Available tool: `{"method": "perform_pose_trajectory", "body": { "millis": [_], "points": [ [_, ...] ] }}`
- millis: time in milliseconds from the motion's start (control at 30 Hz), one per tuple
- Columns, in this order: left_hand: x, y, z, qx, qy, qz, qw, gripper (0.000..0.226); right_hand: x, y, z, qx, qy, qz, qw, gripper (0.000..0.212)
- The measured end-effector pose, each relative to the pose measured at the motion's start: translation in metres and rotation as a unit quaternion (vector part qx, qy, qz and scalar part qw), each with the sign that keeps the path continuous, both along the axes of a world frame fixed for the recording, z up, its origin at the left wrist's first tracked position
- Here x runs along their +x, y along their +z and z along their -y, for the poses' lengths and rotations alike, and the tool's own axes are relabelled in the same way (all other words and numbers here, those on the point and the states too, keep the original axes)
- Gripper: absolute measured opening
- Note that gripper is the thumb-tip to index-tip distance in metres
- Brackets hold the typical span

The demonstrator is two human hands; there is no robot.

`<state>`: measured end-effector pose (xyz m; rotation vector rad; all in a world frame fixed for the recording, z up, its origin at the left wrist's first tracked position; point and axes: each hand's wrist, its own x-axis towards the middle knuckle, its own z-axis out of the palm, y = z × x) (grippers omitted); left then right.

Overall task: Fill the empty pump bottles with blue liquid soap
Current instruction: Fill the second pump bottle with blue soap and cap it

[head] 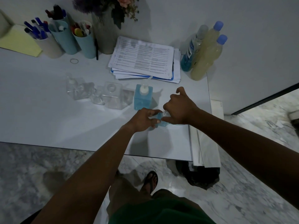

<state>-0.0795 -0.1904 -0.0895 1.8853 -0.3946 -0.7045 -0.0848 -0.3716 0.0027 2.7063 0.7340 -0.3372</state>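
Observation:
A small clear bottle of blue soap (159,121) stands on the white table (64,126) between my hands. My left hand (143,119) grips its side. My right hand (178,107) pinches the clear pump cap at its top. Behind them stands a square pump bottle (143,97) full of blue liquid, pump fitted. To its left a square clear bottle (113,96) has no cap and looks empty. A small clear bottle (97,98) and another clear bottle with a pump (76,89) sit further left.
At the back right stand a bottle of blue liquid (189,57) and two yellowish bottles with blue caps (205,54). A paper stack (144,59), pen cups (64,38) and a vase (103,31) line the back. A black bin (202,177) sits beneath the table's right corner.

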Motion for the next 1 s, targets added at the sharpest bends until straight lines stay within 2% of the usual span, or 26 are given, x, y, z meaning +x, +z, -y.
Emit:
{"method": "perform_pose_trajectory", "body": {
  "millis": [200, 333, 467, 567, 667, 800, 1000],
  "points": [
    [0.0, -0.004, -0.001, 0.015, 0.012, -0.002, 1.0, 0.036, 0.001, 0.001, 0.008, 0.112, -0.001, -0.082, 0.99, 0.034],
    [0.001, -0.005, -0.001, 0.021, 0.006, -0.003, 1.0, 0.038, 0.0, 0.001, 0.006, 0.091, 0.003, -0.054, 0.994, 0.031],
    [0.0, -0.003, -0.001, 0.019, -0.004, -0.001, 1.0, 0.041, -0.002, -0.002, 0.006, 0.055, -0.004, -0.013, 0.998, 0.046],
    [-0.001, 0.0, -0.001, 0.015, -0.001, 0.004, 1.0, 0.039, -0.004, 0.0, 0.009, 0.095, -0.019, -0.023, 0.995, 0.048],
    [-0.001, 0.0, -0.001, 0.017, 0.0, -0.001, 1.0, 0.04, -0.005, 0.001, 0.011, 0.134, -0.028, -0.049, 0.989, 0.033],
    [0.0, -0.002, -0.002, 0.009, -0.005, -0.003, 1.0, 0.039, -0.007, -0.007, 0.014, 0.168, -0.051, -0.035, 0.984, 0.024],
    [0.001, -0.001, -0.002, 0.001, -0.006, 0.002, 1.0, 0.04, -0.01, -0.012, 0.025, 0.212, -0.054, -0.048, 0.975, 0.032]
  ]
}}
